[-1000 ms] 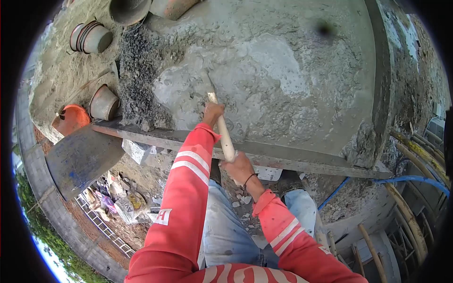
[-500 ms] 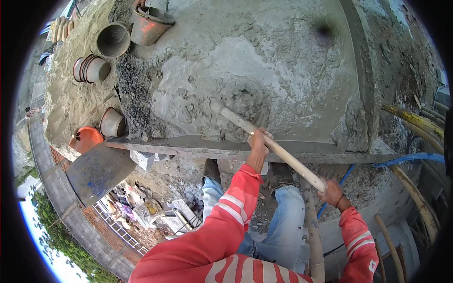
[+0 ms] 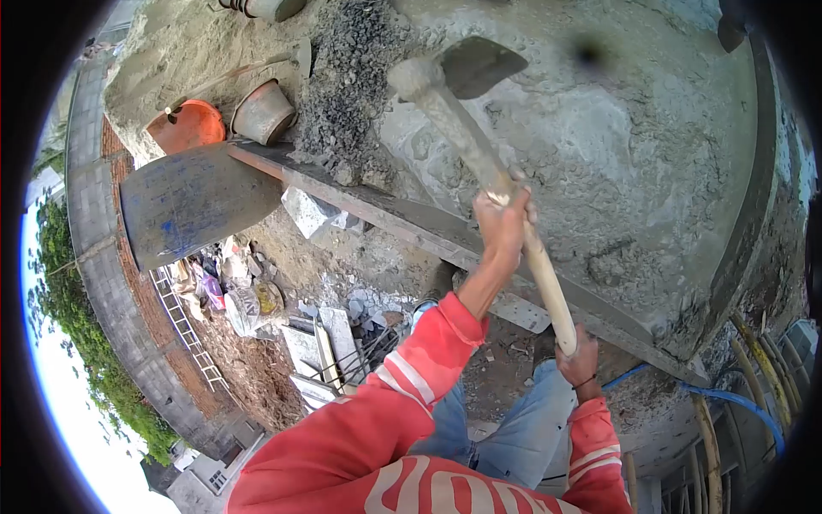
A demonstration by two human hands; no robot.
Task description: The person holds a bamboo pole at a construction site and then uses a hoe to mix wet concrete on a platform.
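Both my hands grip a hoe [image 3: 462,133] with a pale wooden handle. My left hand [image 3: 505,221] is wrapped around the middle of the shaft, and my right hand [image 3: 579,355] closes on its lower end. The hoe's blade [image 3: 486,67], coated in grey cement, is raised above a bed of wet mortar [image 3: 582,201]. Grey mix also covers the upper shaft. Between my legs and the mortar runs the low board edge [image 3: 377,221] of the bed.
Dark gravel [image 3: 347,86] lies left of the mortar, near an orange bucket [image 3: 201,126] and a grey bucket [image 3: 265,113]. A large drum [image 3: 193,206] lies beside the board. Rubble [image 3: 351,313] surrounds my feet. A blue hose [image 3: 745,407] and bamboo poles [image 3: 709,445] are at right.
The hoe head has come up out of the mortar, so its blade now shows. My left hand has risen along with it. The view has turned and shifted left.
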